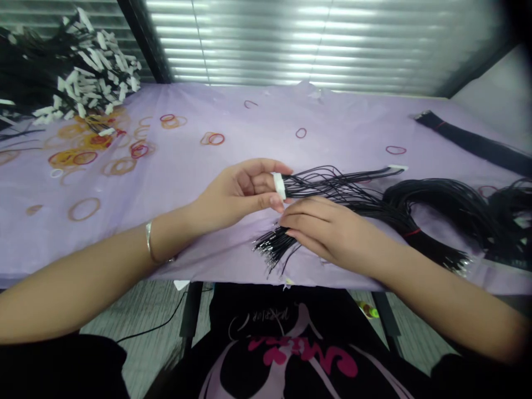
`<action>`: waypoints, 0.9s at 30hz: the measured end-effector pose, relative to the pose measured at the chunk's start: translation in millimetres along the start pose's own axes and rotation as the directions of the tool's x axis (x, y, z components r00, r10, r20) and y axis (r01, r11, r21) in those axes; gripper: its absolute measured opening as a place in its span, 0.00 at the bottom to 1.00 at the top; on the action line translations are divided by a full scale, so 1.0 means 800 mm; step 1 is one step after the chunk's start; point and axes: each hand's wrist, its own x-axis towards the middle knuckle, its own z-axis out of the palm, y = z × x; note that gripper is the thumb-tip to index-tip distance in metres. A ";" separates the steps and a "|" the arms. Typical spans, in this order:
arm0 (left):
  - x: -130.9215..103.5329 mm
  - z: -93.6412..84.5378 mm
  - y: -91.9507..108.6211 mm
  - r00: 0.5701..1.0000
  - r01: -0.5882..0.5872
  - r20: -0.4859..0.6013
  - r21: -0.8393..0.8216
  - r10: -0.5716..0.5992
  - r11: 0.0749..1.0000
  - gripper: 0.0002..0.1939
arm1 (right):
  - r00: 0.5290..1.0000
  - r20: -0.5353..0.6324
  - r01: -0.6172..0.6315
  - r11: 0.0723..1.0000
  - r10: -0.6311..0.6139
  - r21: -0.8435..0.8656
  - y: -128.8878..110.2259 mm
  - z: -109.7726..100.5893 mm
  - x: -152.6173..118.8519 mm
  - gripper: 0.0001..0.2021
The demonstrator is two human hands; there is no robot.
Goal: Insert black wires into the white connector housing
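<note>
One connector, left fingers holding, table edge nearby

Assembly workshop — covered table, black wire bundles, white connectors

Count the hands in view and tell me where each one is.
2: the left hand is at a white connector; the right hand, to its right, grips black wires near their metal tips.
</note>
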 end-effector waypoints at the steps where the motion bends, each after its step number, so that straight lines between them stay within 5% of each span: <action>1: 0.001 0.000 -0.001 0.999 -0.015 -0.031 0.026 0.015 1.000 0.14 | 1.000 -0.009 -0.012 0.999 0.012 0.040 -0.001 -0.001 0.001 0.07; 5: 0.002 -0.003 -0.006 0.993 -0.026 -0.109 0.076 0.034 0.997 0.10 | 1.000 0.026 0.008 0.986 -0.012 0.166 -0.005 -0.007 0.003 0.06; 10: -0.004 -0.003 0.000 1.000 0.018 -0.015 0.105 -0.016 0.994 0.12 | 0.978 0.205 -0.001 0.981 -0.039 0.195 -0.003 -0.009 0.001 0.07; 15: -0.007 -0.001 0.003 0.992 0.060 0.103 0.085 -0.069 0.995 0.11 | 0.970 0.240 -0.098 0.972 0.045 0.214 -0.002 -0.003 -0.002 0.07; 22: 0.000 -0.003 -0.003 0.986 -0.059 -0.130 0.330 0.107 0.942 0.09 | 0.950 0.298 -0.179 0.939 0.089 0.293 -0.009 -0.006 0.002 0.07; 27: -0.001 -0.002 0.001 0.976 0.053 -0.216 0.280 0.009 0.959 0.11 | 0.951 0.228 -0.276 0.909 0.211 0.312 -0.009 -0.016 0.004 0.05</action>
